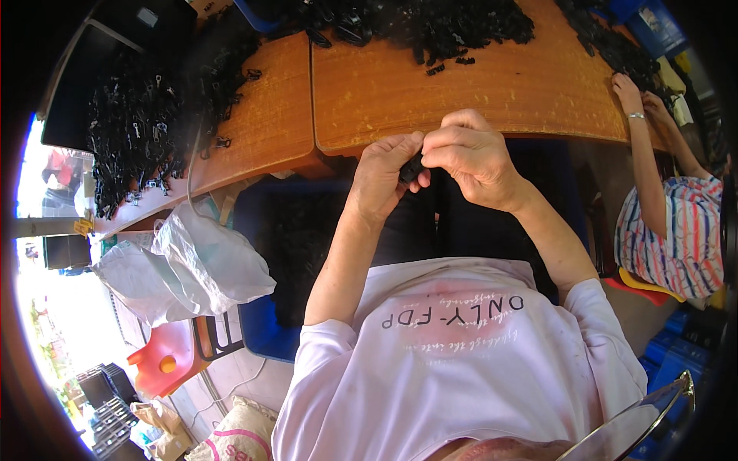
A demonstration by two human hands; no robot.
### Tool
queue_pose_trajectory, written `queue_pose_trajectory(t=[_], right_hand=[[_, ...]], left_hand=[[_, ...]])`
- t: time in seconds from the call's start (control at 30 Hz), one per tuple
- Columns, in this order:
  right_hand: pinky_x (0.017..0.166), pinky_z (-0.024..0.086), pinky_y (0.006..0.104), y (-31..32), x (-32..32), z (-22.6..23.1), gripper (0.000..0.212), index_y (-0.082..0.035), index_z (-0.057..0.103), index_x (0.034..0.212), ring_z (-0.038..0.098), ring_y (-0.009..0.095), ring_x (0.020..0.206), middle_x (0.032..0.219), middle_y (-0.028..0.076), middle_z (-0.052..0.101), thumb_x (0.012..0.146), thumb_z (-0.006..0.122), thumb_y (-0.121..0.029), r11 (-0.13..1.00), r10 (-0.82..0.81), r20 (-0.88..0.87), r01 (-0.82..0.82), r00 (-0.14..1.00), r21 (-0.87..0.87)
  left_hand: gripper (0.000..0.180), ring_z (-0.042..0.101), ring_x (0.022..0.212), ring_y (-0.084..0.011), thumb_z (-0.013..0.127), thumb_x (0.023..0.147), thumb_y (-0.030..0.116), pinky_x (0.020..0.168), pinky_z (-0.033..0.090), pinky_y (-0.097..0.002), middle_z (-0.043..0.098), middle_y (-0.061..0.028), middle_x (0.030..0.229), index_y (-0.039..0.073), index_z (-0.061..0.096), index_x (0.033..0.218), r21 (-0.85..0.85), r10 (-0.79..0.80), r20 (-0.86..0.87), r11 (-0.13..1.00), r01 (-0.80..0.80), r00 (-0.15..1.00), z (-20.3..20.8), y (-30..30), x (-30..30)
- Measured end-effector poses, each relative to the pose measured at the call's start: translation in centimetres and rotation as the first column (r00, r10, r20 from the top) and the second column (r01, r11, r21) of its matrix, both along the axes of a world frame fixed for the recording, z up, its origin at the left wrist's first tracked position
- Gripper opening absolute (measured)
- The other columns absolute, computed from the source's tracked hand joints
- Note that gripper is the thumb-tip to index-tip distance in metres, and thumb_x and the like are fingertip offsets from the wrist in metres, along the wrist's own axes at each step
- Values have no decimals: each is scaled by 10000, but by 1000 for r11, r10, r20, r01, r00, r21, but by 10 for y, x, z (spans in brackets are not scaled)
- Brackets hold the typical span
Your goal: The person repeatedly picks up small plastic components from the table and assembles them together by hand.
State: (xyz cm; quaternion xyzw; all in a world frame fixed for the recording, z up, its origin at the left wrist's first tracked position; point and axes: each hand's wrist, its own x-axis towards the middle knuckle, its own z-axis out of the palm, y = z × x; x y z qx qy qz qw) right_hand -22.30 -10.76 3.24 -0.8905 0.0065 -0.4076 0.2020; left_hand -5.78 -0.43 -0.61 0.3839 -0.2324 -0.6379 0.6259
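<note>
Just off the table's near edge, above my lap, my two hands meet at a small black piece. It looks like plastic; its exact kind is too small to tell. My left hand has its fingers curled round the piece, with the thumb on top. Thumb and fingertips of my right hand pinch at the same piece from the right. Fingers hide much of it. Beyond my hands, a heap of black parts lies along the far side of the wooden table.
At left, another pile of small black clip-like parts covers the table end. White plastic bags hang below it, near a blue bin and a pink stool. At right, a co-worker in a striped top handles black parts.
</note>
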Motion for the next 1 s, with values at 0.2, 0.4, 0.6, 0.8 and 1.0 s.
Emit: queue_pose_trajectory(t=[0.2, 0.4, 0.6, 0.8, 1.0], right_hand=[[664, 553, 339, -4, -1, -3, 229, -111, 724, 845, 627, 244, 889, 941, -16, 721, 668, 768, 27, 992, -34, -4, 34, 999, -122], [700, 568, 352, -10, -7, -1, 194, -80, 744, 915, 670, 256, 924, 941, 18, 718, 746, 748, 17, 987, -36, -33, 30, 999, -159], [770, 563, 325, -40, -8, -8, 98, -27, 727, 1050, 703, 252, 957, 1096, 108, 750, 989, 651, -38, 976, -163, 0, 161, 987, 148], [909, 550, 420, -112, -3, -41, 171, -49, 720, 1101, 667, 324, 1085, 1185, 100, 707, 935, 679, -57, 808, -583, -54, 585, 811, 63], [854, 544, 430, -120, 5, -52, 191, -58, 718, 1117, 640, 306, 1045, 1134, 90, 668, 932, 701, -106, 765, -642, -124, 622, 757, -168]], left_hand=[[296, 651, 618, -136, 554, 1076, 231, 537, 502, -223, 680, -68, 784, -30, 685, 1031, 131, -16, 140, 991, -2, 990, 13, 6, -4], [327, 650, 642, -145, 623, 1054, 290, 550, 501, -226, 696, -80, 851, -29, 670, 1109, 161, 34, -45, 987, -27, 998, 23, 5, -14], [347, 644, 648, -135, 723, 993, 281, 558, 482, -223, 746, -150, 985, -29, 668, 1140, 64, 15, 39, 998, -17, 999, 9, 6, 10], [286, 626, 673, -106, 688, 1001, 185, 583, 473, -225, 753, -154, 1015, -61, 656, 1144, -147, 359, 324, 933, -329, 875, 27, -43, 43], [425, 704, 850, -227, 840, 819, 230, 797, 561, -352, 758, -134, 971, -54, 698, 1101, -360, 569, 794, 724, -588, 213, 33, -135, 147]])
